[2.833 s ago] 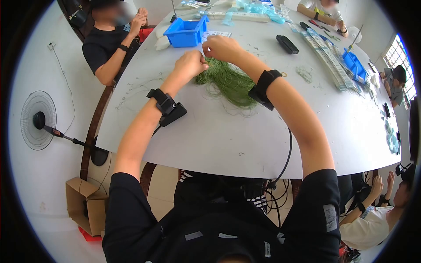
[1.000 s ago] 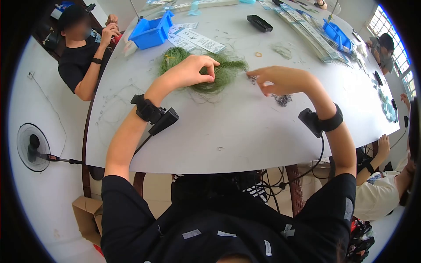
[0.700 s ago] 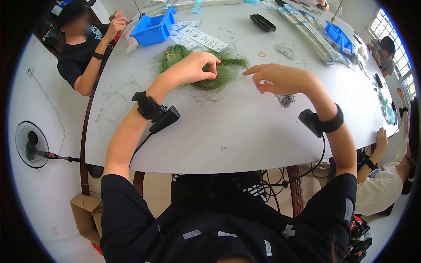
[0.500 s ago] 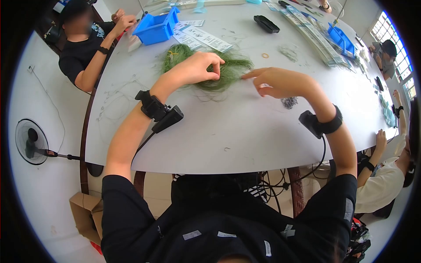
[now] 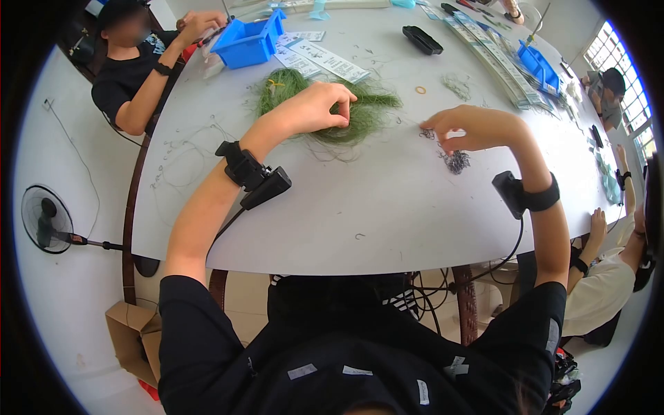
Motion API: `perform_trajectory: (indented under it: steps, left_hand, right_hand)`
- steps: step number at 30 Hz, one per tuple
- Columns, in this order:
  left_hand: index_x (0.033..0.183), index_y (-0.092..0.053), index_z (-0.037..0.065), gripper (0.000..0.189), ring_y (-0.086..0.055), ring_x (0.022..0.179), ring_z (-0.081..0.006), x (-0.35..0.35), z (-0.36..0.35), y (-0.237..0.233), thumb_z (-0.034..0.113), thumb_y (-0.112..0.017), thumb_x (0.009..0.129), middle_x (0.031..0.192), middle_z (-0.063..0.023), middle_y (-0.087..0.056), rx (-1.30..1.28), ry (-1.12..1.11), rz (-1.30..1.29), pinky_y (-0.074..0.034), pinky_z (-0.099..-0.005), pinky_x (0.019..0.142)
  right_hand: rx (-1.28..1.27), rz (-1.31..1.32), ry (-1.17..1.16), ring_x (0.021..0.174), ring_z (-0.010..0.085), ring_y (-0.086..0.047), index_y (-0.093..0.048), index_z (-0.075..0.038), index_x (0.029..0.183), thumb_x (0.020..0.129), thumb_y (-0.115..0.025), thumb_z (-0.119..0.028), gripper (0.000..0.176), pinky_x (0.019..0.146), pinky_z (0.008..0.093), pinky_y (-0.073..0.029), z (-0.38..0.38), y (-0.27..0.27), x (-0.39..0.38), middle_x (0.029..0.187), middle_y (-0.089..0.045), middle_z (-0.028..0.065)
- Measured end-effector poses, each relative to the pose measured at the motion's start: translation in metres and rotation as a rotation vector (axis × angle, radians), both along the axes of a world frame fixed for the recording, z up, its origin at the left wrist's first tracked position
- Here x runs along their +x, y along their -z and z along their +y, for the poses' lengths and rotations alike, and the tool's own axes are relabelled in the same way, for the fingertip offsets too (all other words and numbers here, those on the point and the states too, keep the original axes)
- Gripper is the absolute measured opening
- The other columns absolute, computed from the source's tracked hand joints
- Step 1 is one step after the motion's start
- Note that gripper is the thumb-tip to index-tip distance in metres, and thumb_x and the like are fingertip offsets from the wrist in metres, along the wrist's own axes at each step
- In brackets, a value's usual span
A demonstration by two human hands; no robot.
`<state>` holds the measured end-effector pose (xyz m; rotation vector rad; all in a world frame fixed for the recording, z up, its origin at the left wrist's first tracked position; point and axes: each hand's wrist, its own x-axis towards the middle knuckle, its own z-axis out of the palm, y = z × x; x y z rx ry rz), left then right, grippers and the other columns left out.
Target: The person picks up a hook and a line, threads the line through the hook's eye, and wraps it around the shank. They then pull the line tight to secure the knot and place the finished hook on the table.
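A loose bundle of thin green fishing line (image 5: 377, 104) lies on the table, tied near its left end with a yellow tie. My left hand (image 5: 319, 109) rests over it, thumb and forefinger closed in a pinch; whatever is between the tips is too small to make out. To the right, my right hand (image 5: 477, 128) hovers with forefinger and thumb apart, holding nothing I can see. Just below it sits a small heap of dark fish hooks (image 5: 458, 163). A few more hooks (image 5: 427, 134) lie under its forefinger. Both wrists wear black strapped devices.
Beyond the bundle are a blue bin (image 5: 249, 43) and printed cards (image 5: 328, 61). A black tray (image 5: 422, 40), a tan ring (image 5: 420, 90) and long packs (image 5: 494, 59) lie farther back. A single hook (image 5: 360, 236) is near the front edge. Other people sit on both sides.
My right hand has moved right, away from the green line's edge, to the dark hooks. My left hand keeps its pinch over the bundle, nearly still.
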<state>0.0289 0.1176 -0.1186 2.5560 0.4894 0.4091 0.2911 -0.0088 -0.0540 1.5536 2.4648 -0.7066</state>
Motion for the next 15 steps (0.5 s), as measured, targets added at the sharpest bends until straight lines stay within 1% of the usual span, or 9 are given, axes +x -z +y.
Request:
perform_trajectory:
  steps: [1,4,7,10,13,15]
  left_hand:
    - [0.070,-0.057,0.003,0.011,-0.053,0.105,-0.0271,0.001,0.001,0.001,0.011,-0.064,0.072,0.119,-0.0138,-0.056,0.003,0.006,-0.001,-0.041,-0.0353,0.090]
    - [0.070,-0.057,0.003,0.011,-0.053,0.106,-0.0270,0.003,0.000,0.001,0.011,-0.064,0.072,0.119,-0.0138,-0.055,0.010,0.017,-0.001,-0.041,-0.0351,0.090]
    - [0.070,-0.057,0.003,0.011,-0.053,0.106,-0.0271,0.002,-0.001,0.000,0.010,-0.064,0.073,0.119,-0.0138,-0.055,0.007,0.008,0.009,-0.041,-0.0350,0.090]
    - [0.070,-0.057,0.003,0.010,-0.053,0.106,-0.0272,0.002,-0.001,0.001,0.010,-0.064,0.073,0.120,-0.0138,-0.055,0.010,0.006,0.008,-0.040,-0.0350,0.091]
    - [0.070,-0.057,0.003,0.010,-0.053,0.106,-0.0272,0.001,0.001,0.003,0.010,-0.064,0.073,0.120,-0.0137,-0.055,0.007,0.006,-0.005,-0.040,-0.0352,0.091]
    - [0.070,-0.057,0.003,0.011,-0.053,0.106,-0.0272,0.002,0.001,0.003,0.010,-0.064,0.073,0.121,-0.0136,-0.055,-0.009,-0.002,-0.010,-0.040,-0.0355,0.091]
  right_hand:
    - [-0.045,-0.006,0.054,0.106,0.0262,-0.055,-0.058,-0.006,0.065,0.075,-0.056,-0.014,0.013,0.084,0.0360,-0.044,-0.003,-0.006,0.001,0.127,-0.050,0.0123]
    - [0.056,0.076,0.040,0.103,0.0253,-0.056,-0.056,-0.004,0.065,0.074,-0.058,-0.007,0.010,0.087,0.0333,-0.044,0.002,-0.003,0.005,0.130,-0.048,0.0110]
    - [0.154,0.122,-0.064,0.107,0.0252,-0.055,-0.059,-0.006,0.064,0.074,-0.056,-0.014,0.013,0.084,0.0366,-0.044,0.019,0.014,-0.002,0.126,-0.051,0.0125]
    - [0.187,0.073,-0.095,0.107,0.0247,-0.054,-0.059,-0.006,0.064,0.073,-0.057,-0.014,0.012,0.084,0.0360,-0.044,0.029,0.028,-0.008,0.127,-0.050,0.0125]
    - [0.070,0.038,-0.002,0.107,0.0239,-0.054,-0.060,-0.006,0.065,0.074,-0.057,-0.014,0.012,0.084,0.0353,-0.045,0.019,0.020,-0.004,0.123,-0.054,0.0114]
    - [0.025,0.017,0.036,0.100,0.0225,-0.057,-0.059,-0.005,0.068,0.076,-0.056,-0.012,0.011,0.083,0.0336,-0.045,0.007,0.008,0.002,0.123,-0.055,0.0089]
